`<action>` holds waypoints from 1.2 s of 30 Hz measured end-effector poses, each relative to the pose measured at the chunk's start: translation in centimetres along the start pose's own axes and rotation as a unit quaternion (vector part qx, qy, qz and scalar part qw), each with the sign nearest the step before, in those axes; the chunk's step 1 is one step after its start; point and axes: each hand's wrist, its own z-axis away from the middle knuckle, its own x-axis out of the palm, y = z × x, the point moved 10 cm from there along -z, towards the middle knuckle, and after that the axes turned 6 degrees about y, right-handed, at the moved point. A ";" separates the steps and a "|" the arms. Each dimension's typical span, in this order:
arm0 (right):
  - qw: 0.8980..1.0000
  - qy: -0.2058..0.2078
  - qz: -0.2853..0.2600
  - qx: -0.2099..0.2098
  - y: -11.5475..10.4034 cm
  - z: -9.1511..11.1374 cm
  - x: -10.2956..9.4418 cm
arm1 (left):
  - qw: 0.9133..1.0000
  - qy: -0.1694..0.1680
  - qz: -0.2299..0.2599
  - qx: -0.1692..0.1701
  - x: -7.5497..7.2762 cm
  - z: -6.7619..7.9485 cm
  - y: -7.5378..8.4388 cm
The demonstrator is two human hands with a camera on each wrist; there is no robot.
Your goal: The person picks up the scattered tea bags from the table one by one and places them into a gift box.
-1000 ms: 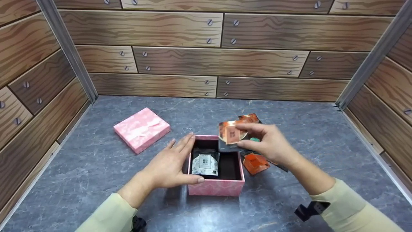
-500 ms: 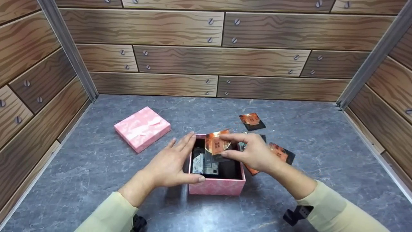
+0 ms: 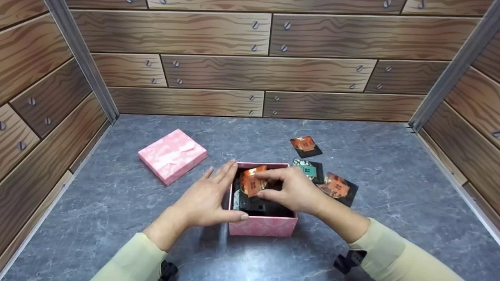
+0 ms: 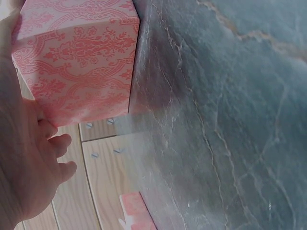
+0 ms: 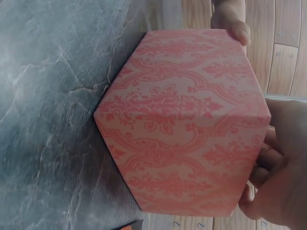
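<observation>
"Pinching what, the right hand (image 3: 293,191)?"

"Orange-and-black packet (image 3: 252,181), between thumb and index finger. It was in the mouth of the pink box (image 3: 262,227), toward the left side. Couldn't tell if it touched anything below."

"Under it?"

"Pale packet (image 3: 236,201), inside the box, mostly covered."

"Left hand (image 3: 209,199)?"

"Fingers fairly straight, unclenched, along the box's left side; thumb lay across the near rim. It grasped no packet."

"Right wrist view any help?"

"Barely. Mostly the box's damask-patterned outside; its walls hid the pinched packet."

"Around the box?"

"Right side: green packet (image 3: 308,170) near the far right corner, rear orange packet (image 3: 306,146) behind that, right-hand orange packet (image 3: 339,188) just beside the green one, partly behind the right hand. Pink lid (image 3: 172,157) with a bow lay apart, far left of the box."

"Surface, backdrop?"

"Grey marbled tabletop (image 3: 117,218), wood-plank-patterned wall (image 3: 218,70) behind. Pale yellow-green sleeves (image 3: 133,257) on both arms, black wrist device (image 3: 351,260) at the right cuff."
</observation>
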 end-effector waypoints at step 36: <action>0.983 -0.081 0.166 -0.011 -0.2 -1.1 3.6 | 1.000 0.003 0.004 0.004 -0.1 0.0 0.1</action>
